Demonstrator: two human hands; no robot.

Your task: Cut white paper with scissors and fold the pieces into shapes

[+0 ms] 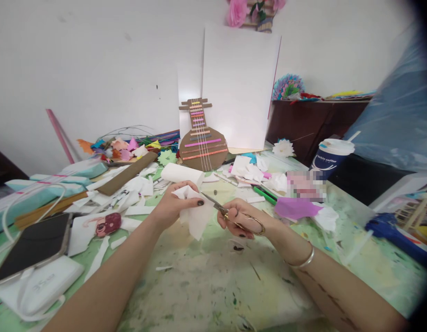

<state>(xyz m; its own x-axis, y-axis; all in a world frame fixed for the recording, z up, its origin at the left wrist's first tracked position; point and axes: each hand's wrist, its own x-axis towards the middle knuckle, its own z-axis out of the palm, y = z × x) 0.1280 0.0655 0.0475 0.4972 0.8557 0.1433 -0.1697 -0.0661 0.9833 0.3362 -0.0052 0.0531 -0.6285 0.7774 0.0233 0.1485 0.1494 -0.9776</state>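
White paper piece (196, 216), creased and limp, is up over the middle of the table (185, 290), between its near and far edges. Your left hand (173, 205) holds it, thumb laid across the front. Your right hand (244, 219) is closed around the handles of the metal scissors (230, 213), fingers in the loops; blades point left, tips at the paper's upper right side. Cannot tell whether they touch it, or how far the blades are parted. A silver bracelet (305, 258) rings your right wrist. Just beyond your left hand, a curled white sheet (182, 174); behind it, near the far edge, a brown cardboard lute (203, 154) with pale strings and coloured strips leans upright against white boards (239, 87). Toward the right edge: purple paper (297, 208), then a dark blue coffee cup (326, 159) with white lid and straw. White paper flower (283, 148) near the far right corner. Toward the near left corner, a phone (33, 246) lies partly over a white slab (40, 283). Brown cardboard strip (128, 174) lies slantwise among white scraps (139, 186), far left.
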